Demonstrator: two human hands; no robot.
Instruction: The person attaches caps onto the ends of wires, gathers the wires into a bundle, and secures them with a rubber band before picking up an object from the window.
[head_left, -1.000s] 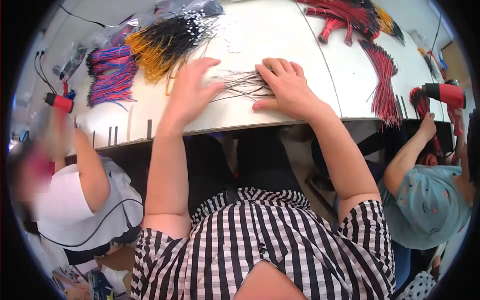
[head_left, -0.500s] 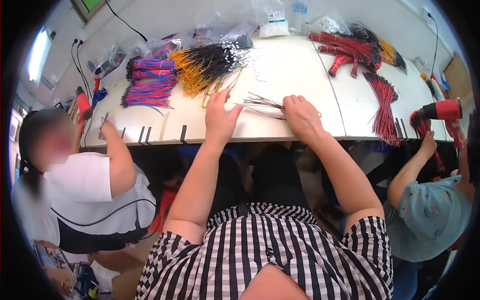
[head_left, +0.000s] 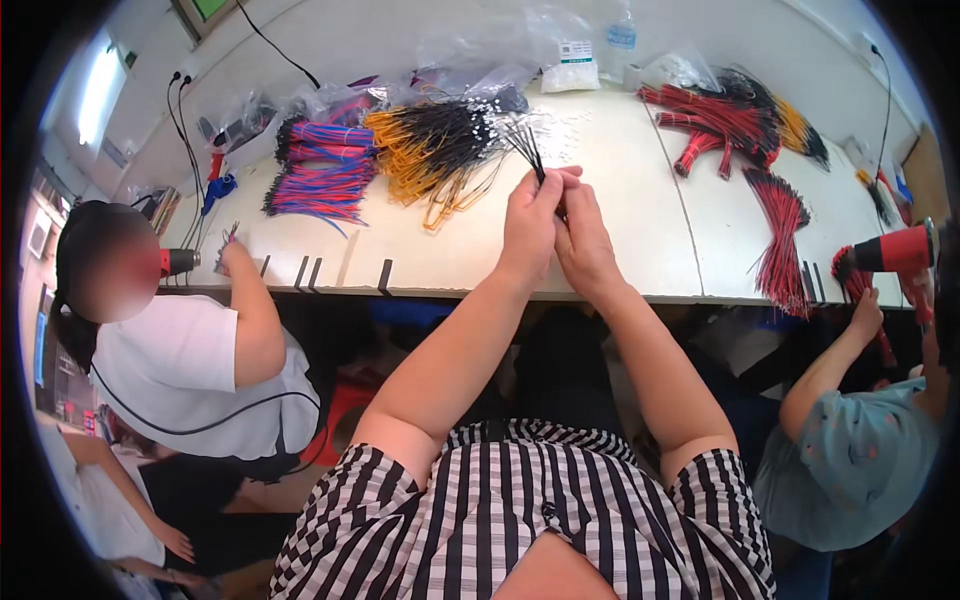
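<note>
Between my two hands stands a small bundle of black wires (head_left: 527,148), their thin ends fanned upward. My left hand (head_left: 533,215) is closed around the bundle from the left. Pressed against it from the right, my right hand (head_left: 585,228) has its fingers wrapped around the same bundle. The lower part of the bundle is hidden by my palms. Just beyond my left hand lies a heap of black and yellow wires (head_left: 425,150) with small white ends.
Red-and-blue wire bundles (head_left: 315,190) lie at the left, red-and-black bundles (head_left: 780,240) at the right. A co-worker on the right holds wires near a red heat gun (head_left: 890,248); another co-worker on the left works beside a heat gun (head_left: 180,262). A bag (head_left: 572,70) stands at the back.
My hands have come together around the black wires, which have turned from lying sideways to pointing upward. My left hand moved right to join. The left co-worker's heat gun has moved lower.
</note>
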